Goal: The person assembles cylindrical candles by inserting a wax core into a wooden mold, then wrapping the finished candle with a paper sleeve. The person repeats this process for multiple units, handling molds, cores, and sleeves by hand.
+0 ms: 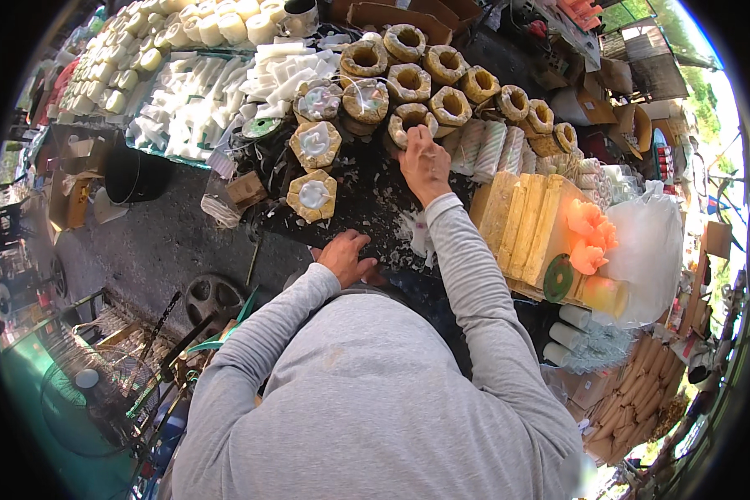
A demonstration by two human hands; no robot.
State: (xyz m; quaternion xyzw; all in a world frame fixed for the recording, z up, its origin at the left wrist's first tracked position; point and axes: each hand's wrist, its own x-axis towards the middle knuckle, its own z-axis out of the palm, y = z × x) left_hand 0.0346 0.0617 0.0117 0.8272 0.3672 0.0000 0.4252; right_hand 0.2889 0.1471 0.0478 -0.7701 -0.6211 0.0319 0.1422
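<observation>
My right hand [426, 169] reaches forward over the dark table, its fingers closed on the near rim of a hollow yellow hexagonal mould [398, 125]. My left hand [346, 260] lies at the near table edge, fingers apart and holding nothing. Left of my right hand stand hexagonal moulds with pale, whitish tops: a nearer one [311, 197], one behind it [315, 145], and two more farther back. Several hollow yellow moulds [409, 79] stand behind and to the right. What is inside the mould under my fingers is partly hidden.
Long yellow blocks [532, 225], an orange flower-shaped piece [589, 237] and white plastic wrapping [646, 254] lie right. Striped white candles [489, 150] stand beside the moulds. White pieces [196, 104] fill the far left, above a black bucket [137, 173]. A green spool [262, 127] sits nearby.
</observation>
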